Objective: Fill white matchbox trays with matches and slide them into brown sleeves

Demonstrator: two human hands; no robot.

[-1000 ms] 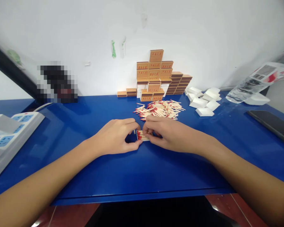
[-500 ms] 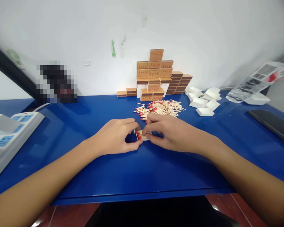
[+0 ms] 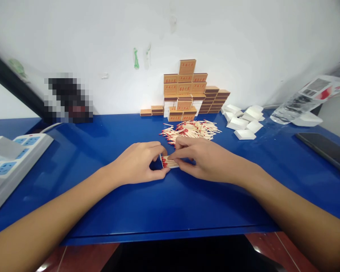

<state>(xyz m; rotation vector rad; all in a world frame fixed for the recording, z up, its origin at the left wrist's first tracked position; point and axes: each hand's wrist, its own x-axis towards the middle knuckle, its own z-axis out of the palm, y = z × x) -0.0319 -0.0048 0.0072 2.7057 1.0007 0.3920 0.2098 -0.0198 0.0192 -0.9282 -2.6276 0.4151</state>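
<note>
A small white matchbox tray (image 3: pixel 161 161) lies on the blue table, with red-tipped matches (image 3: pixel 167 163) side by side inside it. My left hand (image 3: pixel 140 162) grips the tray's left end, thumb on the near side and fingers on the far side. Over the tray's right part, my right hand (image 3: pixel 208 158) is closed, its thumb and fingertips on the matches; it hides that end of the tray. Just behind my hands spreads a loose heap of matches (image 3: pixel 197 129).
Stacked matchboxes (image 3: pixel 184 88) rise against the wall. Several white trays (image 3: pixel 245 134) lie at the back right, near a plastic bottle (image 3: pixel 297 99) and a dark phone (image 3: pixel 325 151). A power strip (image 3: pixel 31 155) sits at the left. The table's front edge (image 3: pixel 170 238) runs below my forearms.
My right fingertips have shifted slightly left over the matches in the tray. The tray has moved a little left, and my left hand keeps its grip.
</note>
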